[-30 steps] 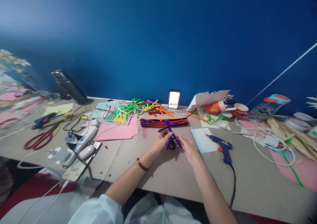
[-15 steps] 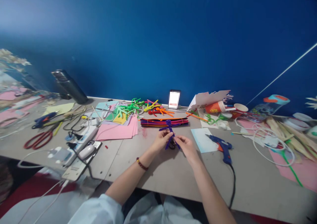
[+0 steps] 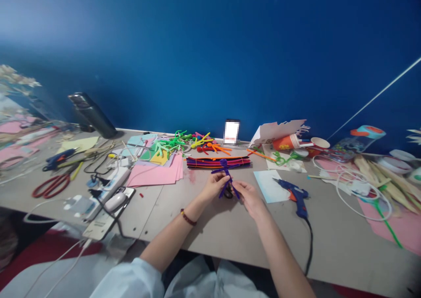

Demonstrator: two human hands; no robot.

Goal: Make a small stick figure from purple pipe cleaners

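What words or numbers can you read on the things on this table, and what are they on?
No words or numbers can be read.
Torn white paper sheet: dark printing, too small to read.
Upright white rectangle behind the purple pipe-cleaner figure: blurred, unreadable.

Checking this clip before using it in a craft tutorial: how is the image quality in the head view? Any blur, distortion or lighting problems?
In the head view, the blue wall looks paler at upper left, the table edge bends from wide-angle distortion, and the far left edge looks smeared; the left hand, right hand and purple pipe-cleaner figure look fairly sharp, with soft shadows beneath.
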